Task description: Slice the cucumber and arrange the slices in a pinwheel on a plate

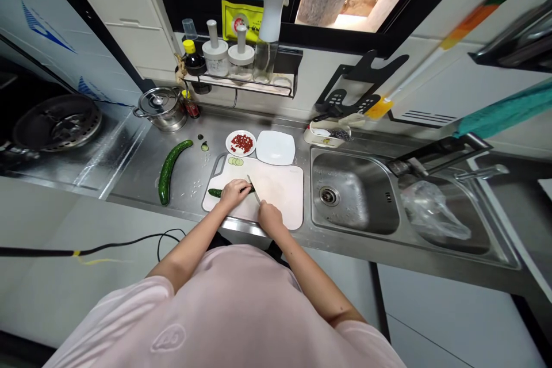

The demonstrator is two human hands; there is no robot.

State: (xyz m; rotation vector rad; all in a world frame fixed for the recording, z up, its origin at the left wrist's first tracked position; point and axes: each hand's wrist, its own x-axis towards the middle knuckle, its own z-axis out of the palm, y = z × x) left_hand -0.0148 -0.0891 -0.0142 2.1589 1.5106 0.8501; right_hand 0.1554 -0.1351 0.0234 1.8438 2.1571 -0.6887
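Note:
On the pale cutting board [284, 207] lies a piece of green cucumber [214, 192]. My left hand [235, 193] is wrapped over it, hiding its middle. My right hand [271, 217] grips the handle of a knife [254, 190], whose blade stands at the cucumber's right end, just beside my left fingers. Several thin cucumber slices [236, 161] lie at the board's upper left. Behind the board are a round plate of chopped red pieces [241, 142] and a white square plate [275, 148] with nothing on it. A whole curved cucumber [169, 175] rests on the steel counter to the left.
A double sink [353, 201] is at the right, with a clear plastic bag [435, 213] in its far basin. A lidded pot [161, 108] stands at the back left, near a pan [58, 123] on the stove. A seasoning shelf [245, 85] hangs behind the board.

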